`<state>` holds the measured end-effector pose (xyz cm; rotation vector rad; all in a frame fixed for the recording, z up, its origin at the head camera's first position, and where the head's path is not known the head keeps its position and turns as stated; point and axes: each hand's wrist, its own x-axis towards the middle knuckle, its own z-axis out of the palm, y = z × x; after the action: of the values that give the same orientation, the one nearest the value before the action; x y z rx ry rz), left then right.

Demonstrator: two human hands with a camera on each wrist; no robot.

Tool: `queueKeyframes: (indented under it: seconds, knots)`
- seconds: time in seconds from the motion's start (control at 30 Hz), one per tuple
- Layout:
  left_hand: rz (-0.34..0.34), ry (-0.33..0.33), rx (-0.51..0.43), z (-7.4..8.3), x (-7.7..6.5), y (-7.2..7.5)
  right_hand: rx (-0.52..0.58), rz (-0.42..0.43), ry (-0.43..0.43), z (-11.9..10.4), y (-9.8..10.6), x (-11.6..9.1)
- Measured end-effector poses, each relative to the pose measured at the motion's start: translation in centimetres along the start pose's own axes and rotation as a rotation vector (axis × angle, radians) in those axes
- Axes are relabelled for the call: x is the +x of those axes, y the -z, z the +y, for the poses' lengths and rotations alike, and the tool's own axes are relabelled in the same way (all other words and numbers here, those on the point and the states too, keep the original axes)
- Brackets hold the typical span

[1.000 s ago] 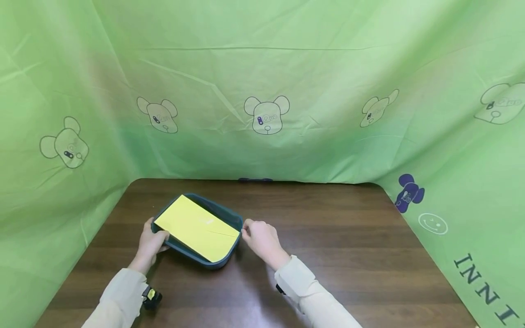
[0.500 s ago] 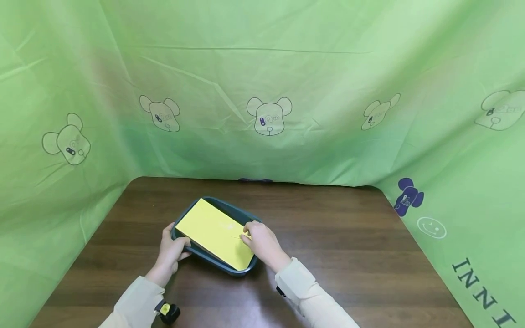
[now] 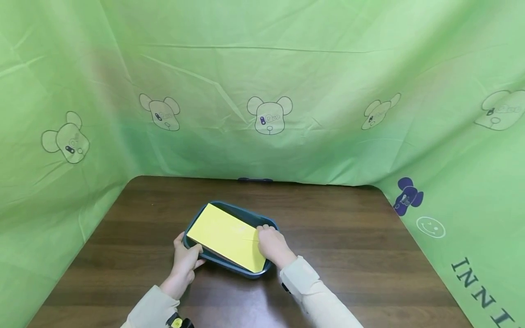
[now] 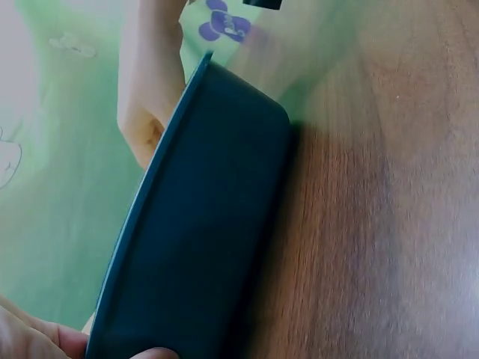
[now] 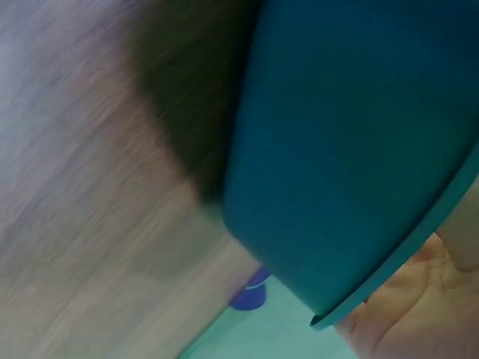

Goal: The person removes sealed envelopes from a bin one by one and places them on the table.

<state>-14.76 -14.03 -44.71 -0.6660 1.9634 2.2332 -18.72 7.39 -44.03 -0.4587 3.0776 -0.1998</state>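
A dark blue-green plastic bin (image 3: 242, 215) stands slantwise on the table in the head view. Inside it lies a flat yellow sheet (image 3: 225, 237) with one rounded corner and a thin line across it. My left hand (image 3: 184, 260) grips the bin's left end, thumb over the rim. At the other end, my right hand (image 3: 272, 244) reaches over the rim onto the sheet's right edge, and its fingertips are hidden. The bin's outer wall (image 4: 202, 202) fills the left wrist view. In the right wrist view the palm (image 5: 412, 307) shows behind the rim.
The bin rests on a brown wooden table (image 3: 348, 255). A green curtain (image 3: 262, 68) printed with bear heads hangs behind the table and along both sides. A black wrist strap (image 3: 176, 321) sits on the left sleeve.
The bin has slid right and slightly toward me, with my left hand on it. My right hand has gone from outside the rim to over the yellow sheet's right edge.
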Motion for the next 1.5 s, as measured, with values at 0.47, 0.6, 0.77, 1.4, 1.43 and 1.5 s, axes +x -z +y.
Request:
queueKeyframes:
  seconds: [0.47, 0.6, 0.77, 1.4, 1.43, 1.5]
  knots:
    - [0.009, -0.014, -0.039, -0.5, -0.7, -2.5, -0.093, -0.103, -0.033, 2.2, -0.2, 0.1]
    - [0.007, -0.021, -0.041, -0.9, -1.0, -3.1, -0.065, -0.116, -0.053, 2.9, -0.1, 0.1]
    - [-0.016, -0.021, 0.008, -1.2, -1.4, -3.3, -0.054, -0.108, -0.04, 3.9, 0.1, 0.0]
    - [-0.069, -0.034, 0.045, -2.3, -2.7, -3.8, -0.061, -0.059, 0.099, 7.4, 0.0, -0.1]
    - [-0.068, -0.034, 0.042, -2.3, -2.7, -3.8, -0.061, -0.056, 0.116, 7.5, 0.0, -0.1]
    - [-0.066, -0.031, 0.042, -2.4, -2.8, -3.8, -0.067, -0.052, 0.146, 7.8, -0.2, -0.2]
